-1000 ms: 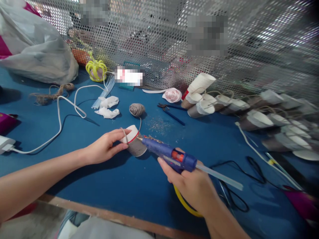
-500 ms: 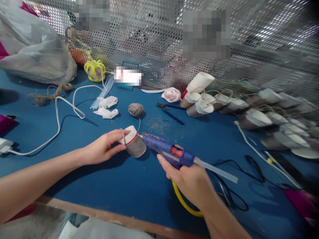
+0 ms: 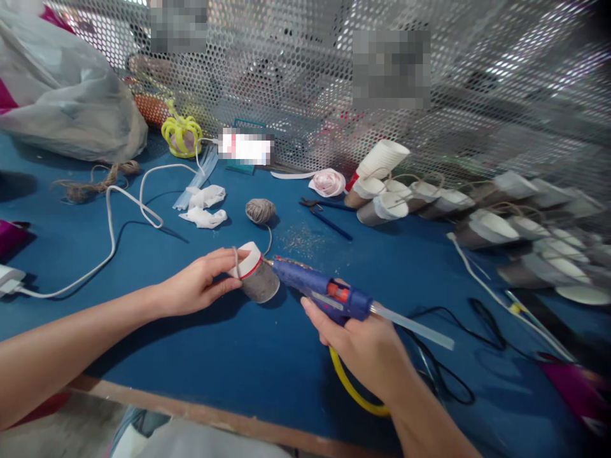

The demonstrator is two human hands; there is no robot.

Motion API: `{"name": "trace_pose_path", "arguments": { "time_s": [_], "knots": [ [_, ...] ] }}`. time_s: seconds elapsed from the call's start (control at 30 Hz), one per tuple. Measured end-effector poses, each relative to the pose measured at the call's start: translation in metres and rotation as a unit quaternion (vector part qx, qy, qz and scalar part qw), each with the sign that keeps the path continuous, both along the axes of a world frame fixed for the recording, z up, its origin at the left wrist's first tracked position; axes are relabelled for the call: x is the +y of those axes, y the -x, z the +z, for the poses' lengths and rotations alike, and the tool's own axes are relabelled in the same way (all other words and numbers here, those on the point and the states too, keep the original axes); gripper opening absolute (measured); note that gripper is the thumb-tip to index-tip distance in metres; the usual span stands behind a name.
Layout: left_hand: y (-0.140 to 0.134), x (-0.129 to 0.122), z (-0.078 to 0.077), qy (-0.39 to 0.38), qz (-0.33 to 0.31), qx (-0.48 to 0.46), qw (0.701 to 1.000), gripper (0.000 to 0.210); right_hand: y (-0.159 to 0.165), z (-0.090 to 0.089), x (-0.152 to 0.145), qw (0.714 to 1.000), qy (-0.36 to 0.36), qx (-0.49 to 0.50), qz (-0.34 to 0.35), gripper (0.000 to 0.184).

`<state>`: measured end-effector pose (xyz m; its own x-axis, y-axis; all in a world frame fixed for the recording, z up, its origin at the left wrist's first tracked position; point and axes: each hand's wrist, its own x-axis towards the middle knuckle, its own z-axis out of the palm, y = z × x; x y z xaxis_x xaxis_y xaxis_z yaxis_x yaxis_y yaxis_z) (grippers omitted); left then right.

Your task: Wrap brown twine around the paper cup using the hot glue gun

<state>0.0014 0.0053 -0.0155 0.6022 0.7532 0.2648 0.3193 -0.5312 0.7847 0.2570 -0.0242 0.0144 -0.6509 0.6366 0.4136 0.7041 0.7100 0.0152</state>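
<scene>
Near the middle of the blue table (image 3: 191, 356), a small paper cup partly wrapped in grey yarn (image 3: 255, 277) lies on its side, its white rim with a red line turned toward the left hand (image 3: 200, 283). That hand steadies the cup, its fingers (image 3: 228, 256) curled over the rim and the thumb pressed below, with a strand of grey yarn looped over the fingertips. The right hand (image 3: 367, 350) is clenched around the grip of a blue hot glue gun (image 3: 322, 292), index finger lying along the trigger area. The gun's metal nozzle touches the cup just under the red line, and a clear glue stick juts out of the back of the gun. A yellow cord (image 3: 351, 391) curves from under the right hand. Behind the cup sits a small ball of grey yarn (image 3: 260, 210), its thread trailing down toward the cup. Farther right, a row of finished yarn-wrapped cups (image 3: 429, 200) lies along the perforated metal screen (image 3: 305, 83). A white cable (image 3: 112, 222) snakes across the left of the table.
</scene>
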Motion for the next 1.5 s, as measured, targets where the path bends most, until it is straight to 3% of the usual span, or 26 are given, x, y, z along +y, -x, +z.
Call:
{"name": "trace_pose_path", "arguments": {
  "time_s": [0.3,0.47,0.57,0.67,0.8,0.9,1.0,1.23,1.37,1.5],
  "knots": [
    [-0.001,0.0,0.001,-0.002,-0.005,0.002,1.0,0.015,0.009,0.012,0.0,0.994,0.086,0.021,-0.066,0.031],
    [0.0,-0.001,0.0,-0.009,-0.001,0.008,1.0,0.015,0.007,0.011,-0.003,0.999,-0.022,-0.031,-0.018,0.044],
    [0.0,-0.001,0.0,-0.011,0.001,0.008,1.0,0.014,0.006,0.01,-0.007,0.999,-0.034,-0.018,-0.017,0.046],
    [0.0,0.0,-0.001,-0.013,0.003,0.005,1.0,0.013,0.01,0.013,-0.008,0.997,0.04,0.034,-0.056,0.036],
    [-0.001,0.0,-0.002,-0.018,0.005,0.006,1.0,0.012,0.019,0.02,-0.009,0.973,0.177,0.121,-0.085,0.024],
    [-0.001,0.0,-0.001,-0.022,0.002,0.007,1.0,0.012,0.022,0.023,-0.01,0.962,0.213,0.147,-0.086,0.022],
    [0.0,0.0,0.0,-0.025,-0.005,0.006,1.0,0.012,0.02,0.02,-0.01,0.967,0.199,0.135,-0.08,0.023],
    [0.001,0.001,0.0,-0.021,-0.016,0.015,1.0,0.014,-0.002,-0.004,-0.003,0.998,0.049,0.036,-0.013,0.036],
    [0.001,0.001,0.001,-0.025,-0.02,0.014,0.999,0.014,-0.003,-0.005,0.002,0.994,0.104,0.013,-0.025,0.033],
    [0.0,0.0,0.003,-0.023,-0.024,0.011,0.999,0.013,0.002,-0.002,0.006,0.979,0.179,0.068,-0.073,0.027]
  ]
}}
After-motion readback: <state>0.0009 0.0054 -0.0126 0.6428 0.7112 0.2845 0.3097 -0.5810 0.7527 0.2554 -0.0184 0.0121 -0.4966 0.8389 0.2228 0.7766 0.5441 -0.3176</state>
